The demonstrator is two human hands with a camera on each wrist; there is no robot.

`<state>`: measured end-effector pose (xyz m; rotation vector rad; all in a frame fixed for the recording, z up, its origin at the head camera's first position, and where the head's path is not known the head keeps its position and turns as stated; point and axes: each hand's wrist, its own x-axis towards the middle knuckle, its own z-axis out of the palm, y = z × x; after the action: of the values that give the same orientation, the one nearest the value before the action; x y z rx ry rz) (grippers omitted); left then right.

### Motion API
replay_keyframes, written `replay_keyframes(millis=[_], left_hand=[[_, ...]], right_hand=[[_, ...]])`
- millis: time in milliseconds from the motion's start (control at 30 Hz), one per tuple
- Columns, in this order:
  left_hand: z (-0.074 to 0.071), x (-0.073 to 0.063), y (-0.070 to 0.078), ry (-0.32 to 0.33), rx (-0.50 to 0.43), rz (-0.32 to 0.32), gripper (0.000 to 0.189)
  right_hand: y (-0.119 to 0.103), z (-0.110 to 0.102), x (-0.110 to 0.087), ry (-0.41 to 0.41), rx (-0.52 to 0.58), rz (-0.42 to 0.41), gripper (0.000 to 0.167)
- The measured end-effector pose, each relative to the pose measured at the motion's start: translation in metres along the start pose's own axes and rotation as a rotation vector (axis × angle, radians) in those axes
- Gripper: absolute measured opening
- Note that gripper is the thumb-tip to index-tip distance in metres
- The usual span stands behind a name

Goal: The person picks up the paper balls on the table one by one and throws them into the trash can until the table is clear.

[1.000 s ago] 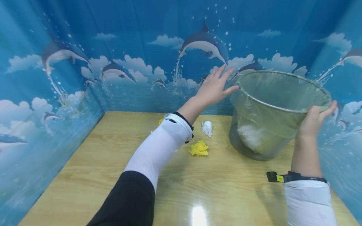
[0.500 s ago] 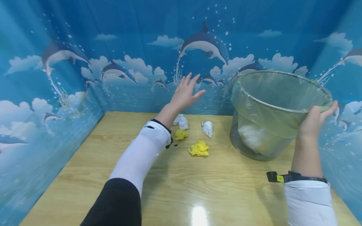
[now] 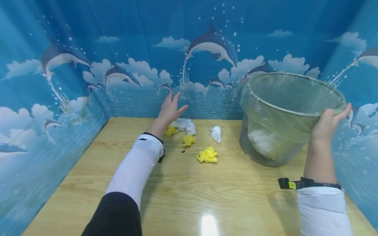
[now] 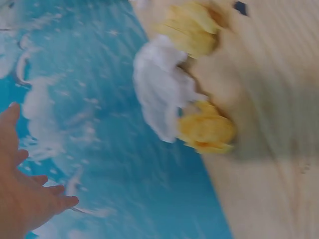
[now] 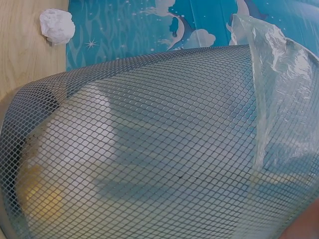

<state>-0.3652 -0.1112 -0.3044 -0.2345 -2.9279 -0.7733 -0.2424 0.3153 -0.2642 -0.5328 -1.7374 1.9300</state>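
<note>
My right hand [image 3: 325, 127] grips the rim of a grey mesh wastebasket [image 3: 257, 154] at the table's right, thumb on the near side. A translucent greenish liner bag [image 3: 283, 124] is folded over its rim. White and yellow crumpled paper shows through the mesh in the right wrist view. With fingers spread and holding nothing, my left hand [image 3: 169, 111] is over the back edge, near a white crumpled paper [image 3: 187, 126] and a yellow one [image 3: 170, 131]. Another yellow paper ball [image 3: 188, 140] lies just in front of them.
Between the hands lie a white paper ball [image 3: 216, 133] and a yellow paper ball [image 3: 207, 154]. A tiny dark scrap [image 3: 183, 151] is on the wooden table [image 3: 177, 196]. Blue dolphin-print curtain [image 3: 133, 39] encloses the back and sides.
My left hand has moved left and down, from beside the wastebasket's rim to near the papers at the back. The right hand and wastebasket stay where they were.
</note>
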Motion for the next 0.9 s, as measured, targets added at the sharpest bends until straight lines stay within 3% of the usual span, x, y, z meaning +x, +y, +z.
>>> replay_keyframes(millis=[300,733,900], left_hand=[[0.015,0.004,-0.038,-0.057,-0.051,-0.142,0.08],[0.043,0.003,-0.084,-0.082,-0.091,-0.189,0.084],[0.05,0.0,-0.095,-0.102,-0.09,-0.202,0.085]], right_hand=[[0.002,0.0,0.0,0.006,0.005,-0.014,0.068],[0.001,0.0,0.002,-0.001,0.0,0.001,0.067],[0.002,-0.001,0.002,0.002,0.006,0.0,0.067]])
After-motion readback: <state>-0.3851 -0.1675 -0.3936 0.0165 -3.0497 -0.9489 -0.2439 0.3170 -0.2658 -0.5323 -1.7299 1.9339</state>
